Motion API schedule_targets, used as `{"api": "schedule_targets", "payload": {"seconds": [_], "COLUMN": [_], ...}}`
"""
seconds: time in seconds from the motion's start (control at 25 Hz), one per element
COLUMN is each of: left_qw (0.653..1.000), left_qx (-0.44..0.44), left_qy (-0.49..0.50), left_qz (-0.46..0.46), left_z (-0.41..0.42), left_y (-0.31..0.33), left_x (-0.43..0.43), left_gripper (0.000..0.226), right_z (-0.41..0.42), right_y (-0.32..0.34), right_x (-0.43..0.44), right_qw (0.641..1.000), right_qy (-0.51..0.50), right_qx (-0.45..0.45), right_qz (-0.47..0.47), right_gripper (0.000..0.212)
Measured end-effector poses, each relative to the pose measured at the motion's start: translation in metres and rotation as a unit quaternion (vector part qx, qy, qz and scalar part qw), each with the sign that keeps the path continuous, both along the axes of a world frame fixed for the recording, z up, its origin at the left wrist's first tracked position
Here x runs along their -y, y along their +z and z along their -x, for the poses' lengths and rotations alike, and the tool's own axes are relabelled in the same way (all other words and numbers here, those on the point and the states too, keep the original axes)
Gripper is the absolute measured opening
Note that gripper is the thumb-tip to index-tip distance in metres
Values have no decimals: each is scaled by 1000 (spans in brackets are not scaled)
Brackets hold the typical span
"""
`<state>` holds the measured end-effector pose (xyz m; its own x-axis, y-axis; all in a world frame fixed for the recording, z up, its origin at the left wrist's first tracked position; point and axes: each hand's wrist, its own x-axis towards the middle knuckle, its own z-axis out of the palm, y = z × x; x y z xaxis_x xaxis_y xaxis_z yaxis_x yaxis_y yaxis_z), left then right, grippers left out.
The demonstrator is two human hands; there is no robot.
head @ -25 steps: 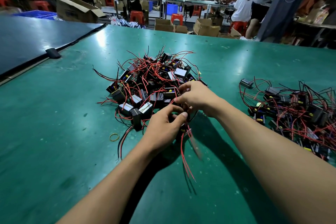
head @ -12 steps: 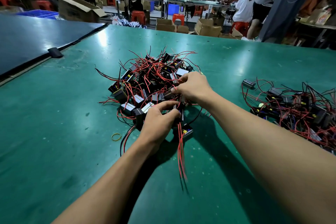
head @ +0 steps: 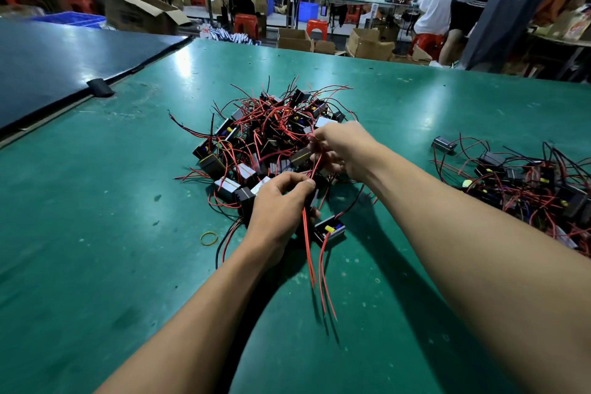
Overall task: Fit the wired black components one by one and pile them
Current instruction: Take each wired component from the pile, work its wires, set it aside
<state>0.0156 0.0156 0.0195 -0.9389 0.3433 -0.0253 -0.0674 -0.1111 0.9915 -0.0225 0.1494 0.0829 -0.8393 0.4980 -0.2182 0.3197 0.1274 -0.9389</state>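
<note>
Pinching a bunch of red wires [head: 307,249] between thumb and curled forefinger, the left hand [head: 281,205] sits at the near edge of the main pile [head: 265,137] of wired black components. Below this pinch the wires hang loose and trail toward the person across the green table [head: 96,201]. Something dark shows under the left fingers, but I cannot tell whether a component is held there.

Just beyond the left hand and to its right, the right hand [head: 342,147] has its fingers curled tight on a single red wire [head: 316,163], which runs down from that grip to the left hand's pinch. The right hand's knuckles rest against the near right side of the pile, touching its tangle of leads.

A loose component [head: 331,230] with a yellow part lies on the table just beside the left hand, on its right. A yellow rubber band [head: 208,238] lies near the left wrist, on its left.

Well apart to the right of both hands a second pile [head: 527,182] of the same wired parts is spread. Far beyond the left hand, a black clip [head: 99,87] sits at the seam where a dark panel [head: 64,51] meets the table.
</note>
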Motion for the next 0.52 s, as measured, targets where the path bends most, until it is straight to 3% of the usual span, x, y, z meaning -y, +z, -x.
{"api": "schedule_targets", "payload": {"seconds": [0.16,0.4,0.52], "left_qw": [1000,999,998], "left_qx": [-8,-18,-17], "left_qy": [-15,-35,-59], "left_qz": [8,-4,-16], "left_z": [-3,-6,-9], "left_y": [1,4,6], "left_x": [2,4,4], "left_gripper": [10,9,8], "right_z": [-4,-16,-24], "right_y": [13,14,14], "right_x": [-17,-25,-29], "right_qw": [982,973,982], "right_qy": [-34,-27,-18], "right_qx": [-60,-135,-134], "right_qz": [175,186,132], "right_gripper": [21,10,11]}}
